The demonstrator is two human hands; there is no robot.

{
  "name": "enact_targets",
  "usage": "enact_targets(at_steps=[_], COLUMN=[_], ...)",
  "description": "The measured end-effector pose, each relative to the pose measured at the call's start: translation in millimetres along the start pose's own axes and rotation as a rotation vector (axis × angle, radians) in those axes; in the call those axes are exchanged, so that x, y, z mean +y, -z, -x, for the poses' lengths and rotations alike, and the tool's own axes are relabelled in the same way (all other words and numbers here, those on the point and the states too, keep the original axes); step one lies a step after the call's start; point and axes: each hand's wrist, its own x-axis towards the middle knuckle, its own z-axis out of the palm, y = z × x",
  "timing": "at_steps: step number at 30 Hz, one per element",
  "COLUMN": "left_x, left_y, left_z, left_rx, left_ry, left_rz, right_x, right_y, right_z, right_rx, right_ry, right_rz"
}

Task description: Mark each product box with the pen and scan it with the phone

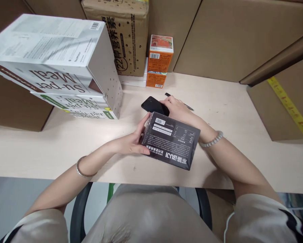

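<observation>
My left hand (131, 143) grips the left end of a dark, shiny-wrapped box (171, 141), thumb on its upper face and fingers along its far edge. The box is held tilted above the table, its printed back with barcode and table of figures facing up; the lettering appears upside down. Beyond it, my right hand (178, 108) has its fingers closed at the right edge of a black smartphone (153, 105). The box covers part of the phone's near side. A dark pen (188, 106) lies beside and partly under my right hand.
White "Super Meal" boxes (95, 77) are stacked at the left. Behind stand a brown carton (131, 44) and stacked orange boxes (159, 62). Another carton (282, 101) with yellow tape is at the right. Cardboard panels (237, 40) border the pale tabletop (224, 111).
</observation>
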Motion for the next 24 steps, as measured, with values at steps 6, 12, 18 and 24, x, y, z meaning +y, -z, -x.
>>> enact_targets(at_steps=[6,12,18,24], left_x=[-7,-6,-10,-7], left_y=[7.2,4.3,8.1,21.1], left_z=[-5,-8,-10,-11], left_rx=[0.032,0.027,0.027,0.085], left_ry=[0.006,0.010,-0.005,-0.028], left_rz=[0.045,0.057,0.078,0.057], right_x=[5,18,24,21], right_y=[19,38,44,66], right_z=[8,18,25,39], right_rx=[-0.068,-0.069,0.034,0.196], right_ry=[-0.064,-0.101,-0.095,0.022], right_rz=[-0.035,-0.133,-0.115,-0.013])
